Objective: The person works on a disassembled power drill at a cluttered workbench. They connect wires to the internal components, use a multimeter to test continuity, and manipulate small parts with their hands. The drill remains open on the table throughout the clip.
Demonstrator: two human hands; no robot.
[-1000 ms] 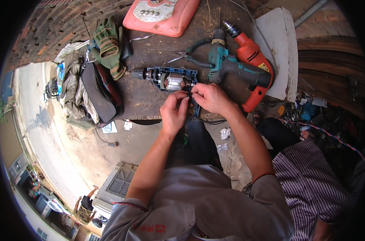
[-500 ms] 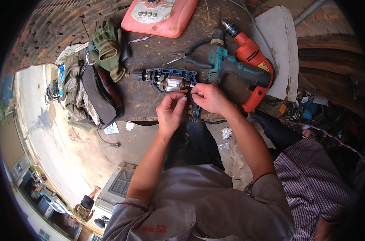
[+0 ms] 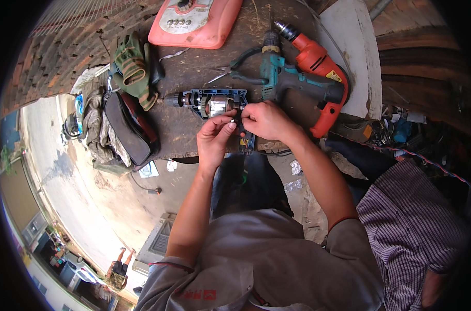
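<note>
An opened blue drill (image 3: 204, 98) lies on the worktable, its metal motor (image 3: 217, 108) exposed and its chuck pointing left. My left hand (image 3: 215, 137) is just below the motor, thumb and forefinger pinched on a small part (image 3: 232, 121) too small to name. Close to its right, my right hand (image 3: 264, 120) has curled fingers at the handle end of the opened housing; what they grip is hidden. A teal drill (image 3: 279, 78) and long-nose pliers (image 3: 233, 71) lie just beyond my hands, beside a red corded drill (image 3: 318, 62).
A pink-lidded appliance (image 3: 220, 13) sits at the back, green gloves (image 3: 134, 70) and a black bag (image 3: 126, 127) at left, a white board (image 3: 360, 67) at right. A person in a checked shirt (image 3: 406, 223) is at lower right, another person (image 3: 116, 280) out on the pavement.
My left hand has moved slightly left from my right hand, the small part now showing at its fingertips. The checked-shirted person has shifted slightly right. The whole view has shifted slightly.
</note>
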